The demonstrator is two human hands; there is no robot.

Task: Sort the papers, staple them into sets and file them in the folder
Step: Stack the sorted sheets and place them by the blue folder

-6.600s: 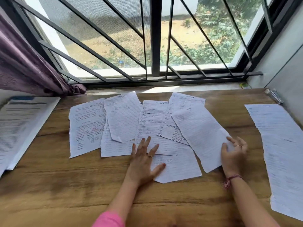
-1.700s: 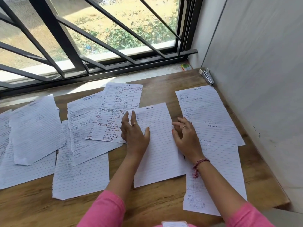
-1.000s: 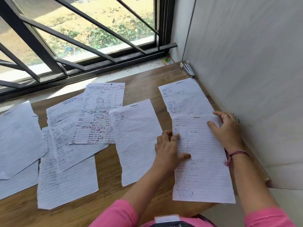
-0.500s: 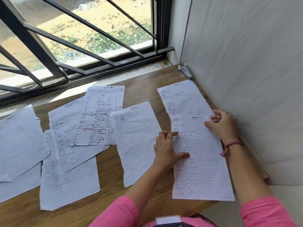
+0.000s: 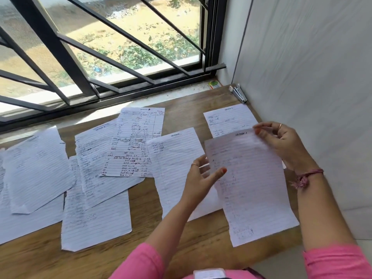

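Several lined, handwritten sheets lie spread on the wooden table (image 5: 181,115). My right hand (image 5: 281,143) pinches the top right corner of one sheet headed "Section 2" (image 5: 251,188) and holds it lifted off the table. My left hand (image 5: 201,180) grips the same sheet at its left edge, thumb on top. Under and behind it lies another sheet (image 5: 227,117) near the wall. A sheet headed "Section 2" (image 5: 175,158) lies left of my hands, and a densely written sheet (image 5: 136,141) lies beyond it. A stapler (image 5: 238,92) rests in the far right corner. No folder is in view.
A white wall (image 5: 302,77) borders the table on the right. A barred window (image 5: 100,57) runs along the far edge. A small green and orange object (image 5: 214,84) sits on the sill near the stapler. More overlapping sheets (image 5: 36,170) cover the table's left side.
The "Section 2" sheet, flat on the table half a second ago, is now lifted and tilted in both hands. My right hand moved to its top corner.
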